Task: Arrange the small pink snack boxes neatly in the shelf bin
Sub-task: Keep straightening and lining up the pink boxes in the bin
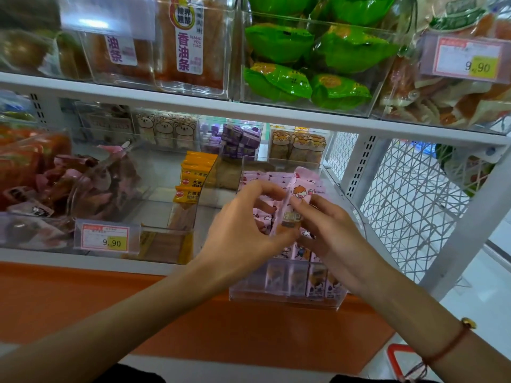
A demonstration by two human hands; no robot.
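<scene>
Two hands meet over the clear shelf bin (356,217) on the lower shelf. Left to right: the left hand (237,233) curls its fingers among the packed pink snack boxes (315,283), seemingly parting them, while the right hand (331,233) pinches one pink box (297,197) upright above the stack. Front rows already stand neatly side by side; the back rows look looser. Judging by this, most is tidy, and the held box remains to be slotted in.
</scene>
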